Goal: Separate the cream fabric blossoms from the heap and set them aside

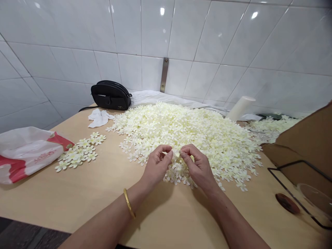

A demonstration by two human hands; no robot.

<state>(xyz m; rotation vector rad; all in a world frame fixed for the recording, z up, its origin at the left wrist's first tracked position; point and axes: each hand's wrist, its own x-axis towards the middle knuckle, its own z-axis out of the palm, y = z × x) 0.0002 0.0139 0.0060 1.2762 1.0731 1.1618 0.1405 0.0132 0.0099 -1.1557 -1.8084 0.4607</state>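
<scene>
A broad heap of pale cream artificial flowers [181, 124] covers the middle of the table. At its front edge my left hand [159, 160] and my right hand [195, 164] face each other, a small gap between them. Thumb and index finger of each hand are pinched together. Between the fingertips seems to be a pale flower [176, 152], hard to tell from the heap behind it. A gold bangle [129, 203] circles my left wrist. To the left lies a smaller group of flowers [80, 151], spread flat on the wood.
A white and red plastic bag [31, 152] lies at the left, with a black pouch [111, 95] and crumpled tissue [99, 117] behind. At the right are a white roll [240, 109], a cardboard box [306, 145] and a black wire frame [293, 195]. The tiled wall [155, 31] closes the back.
</scene>
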